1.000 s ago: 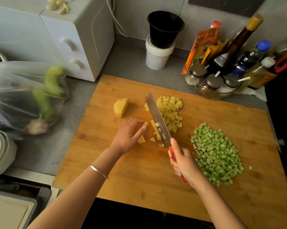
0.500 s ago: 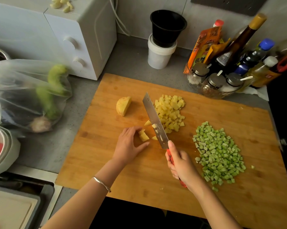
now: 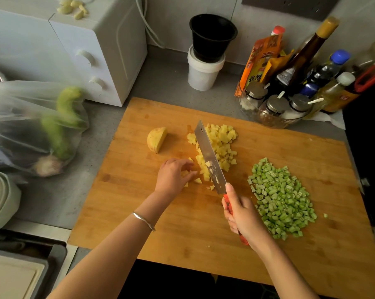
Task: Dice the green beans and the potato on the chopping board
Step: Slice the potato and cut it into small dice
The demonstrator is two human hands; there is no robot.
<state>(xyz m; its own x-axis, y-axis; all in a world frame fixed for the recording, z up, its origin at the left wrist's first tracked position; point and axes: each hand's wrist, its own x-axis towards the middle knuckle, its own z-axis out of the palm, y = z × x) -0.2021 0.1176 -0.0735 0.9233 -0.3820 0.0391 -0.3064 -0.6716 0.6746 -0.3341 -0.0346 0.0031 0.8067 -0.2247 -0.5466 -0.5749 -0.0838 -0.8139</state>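
Watching from my station, I see the right hand [image 3: 242,214] wrapped tight round the red plastic handle of a broad steel cleaver [image 3: 210,156]. Its flat blade is flecked with starchy bits and leans against the heap of pale yellow potato cubes [image 3: 224,141] mid-board. The left hand [image 3: 173,178] has its fingers bent, holding a small potato piece [image 3: 185,174] against the smooth bamboo chopping board [image 3: 182,238]. A rounded, uncut potato wedge [image 3: 156,139] lies apart to the left. The short, ridged green bean dice [image 3: 279,197] are heaped on the board's right side.
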